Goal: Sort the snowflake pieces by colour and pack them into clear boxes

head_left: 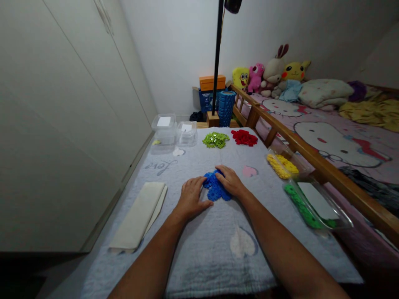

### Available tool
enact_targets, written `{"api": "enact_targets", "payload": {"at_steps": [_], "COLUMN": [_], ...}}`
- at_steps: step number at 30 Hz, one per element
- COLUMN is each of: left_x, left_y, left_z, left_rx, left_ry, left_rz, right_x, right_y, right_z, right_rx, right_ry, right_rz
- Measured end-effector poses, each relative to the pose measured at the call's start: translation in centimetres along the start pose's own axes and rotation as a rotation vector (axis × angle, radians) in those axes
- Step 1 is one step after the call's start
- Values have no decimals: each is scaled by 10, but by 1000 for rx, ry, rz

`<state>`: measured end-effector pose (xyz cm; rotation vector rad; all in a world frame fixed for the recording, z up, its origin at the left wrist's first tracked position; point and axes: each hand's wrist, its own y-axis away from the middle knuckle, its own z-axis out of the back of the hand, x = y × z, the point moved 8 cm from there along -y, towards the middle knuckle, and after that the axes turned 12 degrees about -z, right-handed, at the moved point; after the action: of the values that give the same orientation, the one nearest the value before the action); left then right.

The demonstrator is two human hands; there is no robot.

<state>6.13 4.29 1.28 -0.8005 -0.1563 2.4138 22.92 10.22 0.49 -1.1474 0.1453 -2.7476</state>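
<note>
A small heap of blue plastic snowflake discs [214,192] lies in the middle of the cloth-covered table [205,245]. My left hand [192,196] rests at the heap's left side, thumb and fingers apart, fingertips touching its edge. Over the heap's upper right side lies my right hand [230,181], its fingers stretched out and partly covering the discs. Neither hand has lifted a piece off the cloth. Farther back are a heap of lime green pieces [215,140] and a heap of red pieces [244,137].
On the right edge, clear tubs hold yellow pieces [283,166] and green pieces [301,205]. Lidded clear containers [164,128] stand at the back left. Folded cream cloth or paper [139,216] lies on the left. A wooden bed rail [280,128] borders the right side.
</note>
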Motion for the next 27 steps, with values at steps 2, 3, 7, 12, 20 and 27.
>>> {"api": "enact_targets", "payload": {"at_steps": [2,3,7,12,20,27], "left_x": [0,0,3,9,14,26], "left_y": [0,0,0,-1,0,2], "left_z": [0,-1,0,8,22,23], "left_rx": [-4,-10,-54,-164,-302,-290], "left_ry": [7,14,69,171,213,163], "left_rz": [-11,-17,-39,9,90,216], "right_x": [8,10,10,-6,-8,4], "right_y": [4,5,5,-1,-4,3], "right_z": [-6,-8,5,25,17,11], "right_rx": [45,67,20,-145,-75,59], "right_ry": [-48,-85,-257,-196,-107,-104], "right_rz": [30,35,-4,-60,-41,8]}}
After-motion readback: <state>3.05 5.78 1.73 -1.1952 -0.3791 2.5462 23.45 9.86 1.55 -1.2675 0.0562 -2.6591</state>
